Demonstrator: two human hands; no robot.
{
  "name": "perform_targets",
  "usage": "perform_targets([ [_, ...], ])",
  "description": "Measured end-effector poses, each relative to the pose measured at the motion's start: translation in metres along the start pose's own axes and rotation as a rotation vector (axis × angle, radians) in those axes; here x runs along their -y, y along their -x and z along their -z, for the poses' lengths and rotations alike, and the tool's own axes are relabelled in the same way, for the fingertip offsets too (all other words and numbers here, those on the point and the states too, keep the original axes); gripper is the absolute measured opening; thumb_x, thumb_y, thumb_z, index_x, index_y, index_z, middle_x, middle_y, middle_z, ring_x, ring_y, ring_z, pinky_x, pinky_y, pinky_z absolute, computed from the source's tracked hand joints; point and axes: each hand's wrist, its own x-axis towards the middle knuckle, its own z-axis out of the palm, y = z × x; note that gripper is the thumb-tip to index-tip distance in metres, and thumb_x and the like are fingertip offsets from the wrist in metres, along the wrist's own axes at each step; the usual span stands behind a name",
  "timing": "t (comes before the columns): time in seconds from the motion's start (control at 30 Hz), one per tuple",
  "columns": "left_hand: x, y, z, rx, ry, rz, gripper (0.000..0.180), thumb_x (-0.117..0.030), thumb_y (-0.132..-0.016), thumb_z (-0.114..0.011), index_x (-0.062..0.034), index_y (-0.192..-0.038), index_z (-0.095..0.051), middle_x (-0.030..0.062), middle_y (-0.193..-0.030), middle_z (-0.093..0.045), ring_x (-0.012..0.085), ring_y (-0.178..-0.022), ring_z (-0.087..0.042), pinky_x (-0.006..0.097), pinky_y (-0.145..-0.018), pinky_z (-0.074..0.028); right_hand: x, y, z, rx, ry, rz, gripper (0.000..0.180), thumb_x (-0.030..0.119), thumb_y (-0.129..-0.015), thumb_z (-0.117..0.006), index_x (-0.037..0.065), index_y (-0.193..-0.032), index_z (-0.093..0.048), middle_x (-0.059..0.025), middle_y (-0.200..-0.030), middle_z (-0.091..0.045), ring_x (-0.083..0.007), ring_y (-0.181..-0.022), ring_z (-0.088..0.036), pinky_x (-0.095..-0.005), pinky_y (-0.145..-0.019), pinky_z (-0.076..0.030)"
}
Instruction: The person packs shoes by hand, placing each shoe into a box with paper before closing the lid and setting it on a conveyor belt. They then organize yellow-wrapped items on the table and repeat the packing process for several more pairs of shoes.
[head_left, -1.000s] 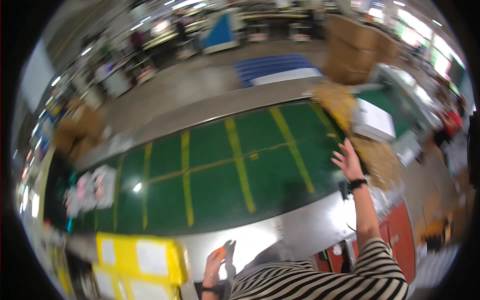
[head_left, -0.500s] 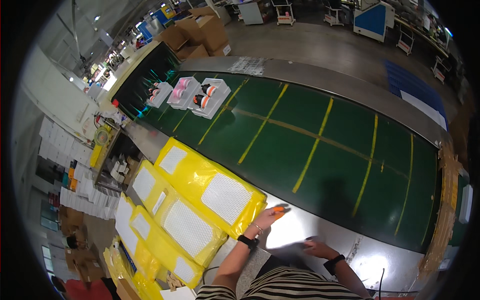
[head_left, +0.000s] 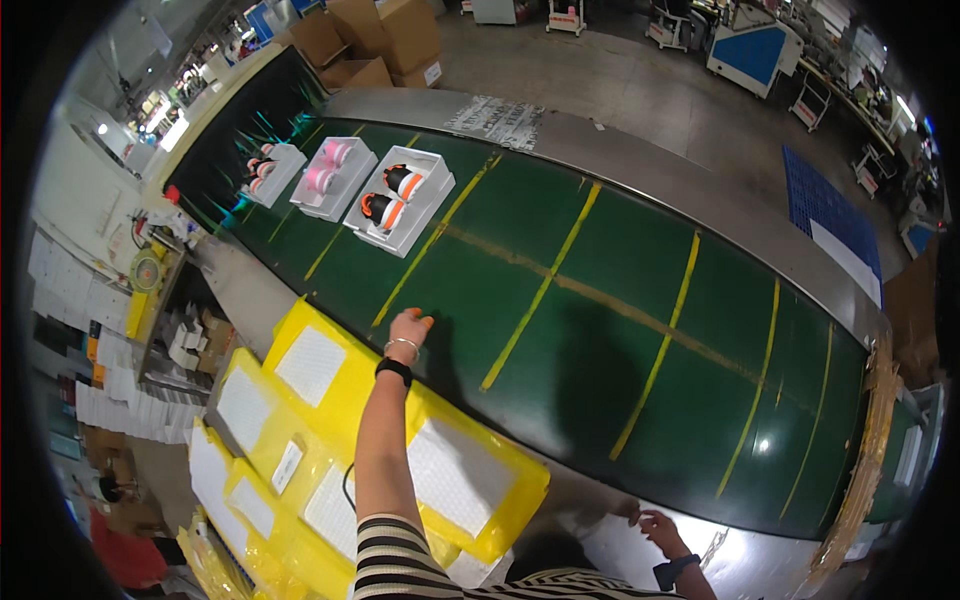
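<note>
My left hand [head_left: 409,328] reaches over the near edge of a green conveyor belt [head_left: 500,290]. Its fingers are closed, and a bit of orange shows at the fingertips; what it is, I cannot make out. Up the belt from that hand, a white box [head_left: 409,232] holds a pair of black-and-orange shoes [head_left: 383,208]. Beyond it stand a box with pink shoes [head_left: 321,179] and another box with shoes [head_left: 262,177]. My right hand [head_left: 660,530] hovers by the metal ledge at the lower right, holding nothing visible, its fingers loosely bent and apart.
Yellow-wrapped packs with white mesh-like panels [head_left: 462,475] lie beneath my left forearm, against the belt's near side. Steel edging [head_left: 690,240] borders the far side. Brown cartons [head_left: 385,40] stand past the upper end, and brown tape [head_left: 862,450] covers the right end.
My left hand has moved left and forward, from the metal ledge to over the belt. The right hand has shifted slightly right and down. The shoe boxes appear lower and further left.
</note>
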Motion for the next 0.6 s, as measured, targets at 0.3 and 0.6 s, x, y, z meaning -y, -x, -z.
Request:
perform_targets([
  [0.3,-0.005,-0.147,0.03,-0.325,-0.443,-0.08,0.076,-0.027,-0.071,-0.076,0.0005,-0.134,-0.043,0.0273,-0.142,-0.033,0.0459,-0.122,-0.04,0.046,-0.103,-0.037,0.07,-0.053,-0.03,-0.034,0.126,0.095,0.038,0.027,-0.086,-0.068,0.007,-0.118,-0.06,-0.0086,-0.101,-0.068,-0.0167,-0.09,-0.065,-0.0286,-0.082,-0.051],
  [0.6,-0.051,-0.19,0.02,-0.296,-0.551,0.194,0.079,-0.027,-0.067,-0.074,-0.0119,-0.138,-0.042,0.0181,-0.152,-0.018,0.0424,-0.133,-0.027,0.049,-0.107,-0.033,0.098,-0.063,-0.037,-0.005,0.171,0.079,0.046,0.035,-0.086,-0.067,0.007,-0.121,-0.059,-0.0112,-0.102,-0.068,-0.0224,-0.089,-0.066,-0.0315,-0.082,-0.052],
])
